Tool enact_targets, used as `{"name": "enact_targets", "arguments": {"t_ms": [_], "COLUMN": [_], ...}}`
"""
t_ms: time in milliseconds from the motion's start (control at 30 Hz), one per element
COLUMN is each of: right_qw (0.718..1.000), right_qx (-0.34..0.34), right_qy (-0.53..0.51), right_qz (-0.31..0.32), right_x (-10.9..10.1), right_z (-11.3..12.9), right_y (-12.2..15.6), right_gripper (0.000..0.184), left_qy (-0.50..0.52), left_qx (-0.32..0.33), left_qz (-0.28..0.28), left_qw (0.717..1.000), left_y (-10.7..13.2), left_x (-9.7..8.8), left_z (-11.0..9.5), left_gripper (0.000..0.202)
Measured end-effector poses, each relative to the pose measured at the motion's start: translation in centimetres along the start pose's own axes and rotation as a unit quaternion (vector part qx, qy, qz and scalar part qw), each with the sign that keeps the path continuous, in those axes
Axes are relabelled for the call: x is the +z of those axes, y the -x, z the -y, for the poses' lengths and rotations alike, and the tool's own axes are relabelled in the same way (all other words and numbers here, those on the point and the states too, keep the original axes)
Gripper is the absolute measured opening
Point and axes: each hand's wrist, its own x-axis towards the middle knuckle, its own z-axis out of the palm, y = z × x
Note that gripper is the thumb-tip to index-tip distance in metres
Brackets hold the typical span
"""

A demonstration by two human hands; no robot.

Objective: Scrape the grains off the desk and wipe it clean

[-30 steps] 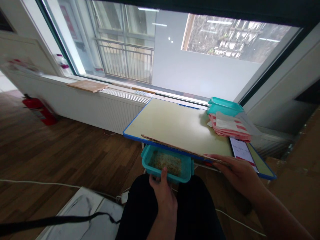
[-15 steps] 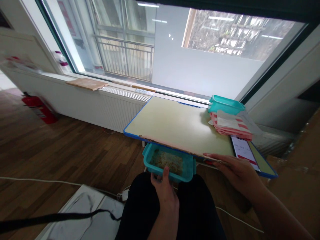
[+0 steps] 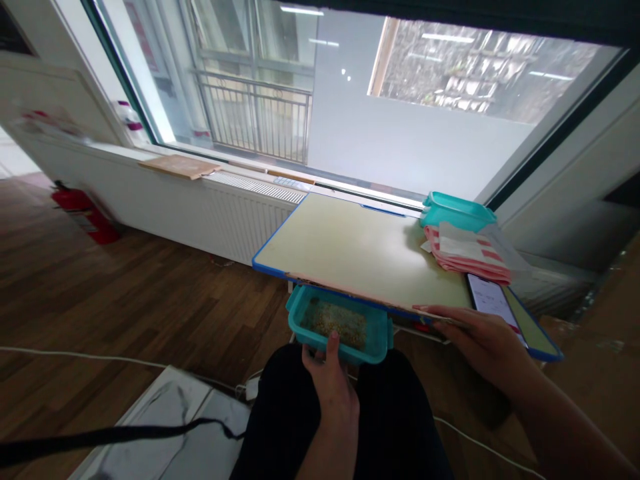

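My left hand (image 3: 330, 373) grips the near wall of a teal plastic tub (image 3: 377, 343), with the thumb over the rim and fingers underneath. Grainy, light-brown crumbs (image 3: 340, 321) cover part of the tub's floor. The tub is held just below the front edge of a pale yellow table (image 3: 345, 243) with blue trim, above my lap. At that edge, farther right, my right hand (image 3: 480, 340) is closed on a thin, pale flat piece (image 3: 447, 319) seen almost edge-on; its kind is unclear.
A phone (image 3: 495, 307) lies near the table's right end, beside folded red-and-white cloths (image 3: 467, 253) and a second teal tub (image 3: 457, 211). Behind stand a window and a radiator (image 3: 240, 220). A fire extinguisher (image 3: 86, 213) is on the floor at left; a cardboard box (image 3: 600, 360) is at right.
The view has shifted slightly, moving the scene a little to the right. Both hands keep practically the same places at the tub and table edge.
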Motion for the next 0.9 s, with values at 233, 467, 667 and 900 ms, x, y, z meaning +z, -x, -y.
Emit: {"name": "enact_targets", "arguments": {"t_ms": [233, 467, 667, 900], "right_qw": [1.000, 0.999, 0.997, 0.996], "right_qx": [0.009, 0.015, 0.023, 0.073], "right_qy": [0.021, 0.044, 0.074, 0.036], "right_qz": [0.003, -0.008, -0.023, -0.026], "right_x": [-0.8, -1.3, -1.7, -1.6], "right_z": [-0.4, -1.6, -2.6, -2.8], "right_y": [-0.3, 1.8, 3.1, 4.3], "right_gripper": [0.028, 0.025, 0.026, 0.026], "left_qy": [-0.004, 0.005, 0.003, -0.002], "left_qx": [-0.006, -0.003, -0.001, -0.004], "left_qz": [-0.015, -0.014, -0.008, -0.003], "left_qw": [1.000, 1.000, 1.000, 1.000], "left_y": [-0.4, -0.2, -0.1, 0.3], "left_x": [-0.3, -0.1, 0.1, 0.5], "left_z": [0.1, -0.2, -0.1, 0.7], "left_gripper": [0.067, 0.065, 0.062, 0.062]}}
